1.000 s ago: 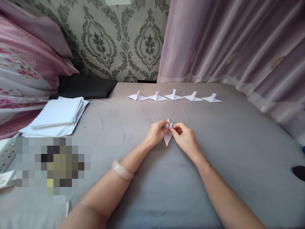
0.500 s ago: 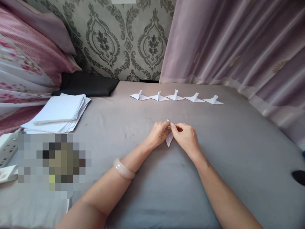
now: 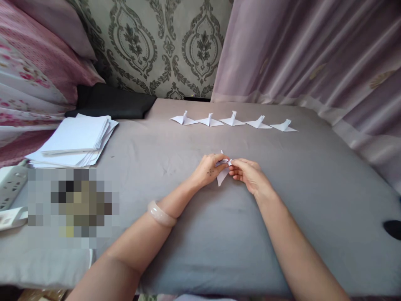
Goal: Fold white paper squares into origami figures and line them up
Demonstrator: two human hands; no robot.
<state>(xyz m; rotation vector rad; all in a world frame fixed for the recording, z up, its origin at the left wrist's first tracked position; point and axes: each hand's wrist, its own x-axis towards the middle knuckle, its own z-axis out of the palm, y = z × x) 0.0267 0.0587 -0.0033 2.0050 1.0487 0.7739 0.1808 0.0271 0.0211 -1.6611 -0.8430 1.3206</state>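
Observation:
Between my hands is a folded white paper figure (image 3: 222, 176), its pointed lower end showing below my fingers and a small tip above them. My left hand (image 3: 210, 169) pinches its body from the left. The thumb and forefinger of my right hand (image 3: 249, 172) are closed on a small end of the paper at its right side; the other fingers are curled beneath. My fingers hide the middle of the figure. Beyond my hands, several finished-looking folded paper birds (image 3: 233, 120) stand in a row on the grey cloth (image 3: 194, 234).
A stack of white paper (image 3: 75, 136) lies at the left, before a black folded item (image 3: 115, 102). A power strip (image 3: 12, 184) and a blurred patch are at the near left. Curtains (image 3: 275, 50) hang at the right, and a dark object (image 3: 392, 230) sits at the right edge.
My right hand has rolled outward, showing more of its fingers, and now pinches the paper's right end. My left hand keeps its hold. The view has tilted slightly downward.

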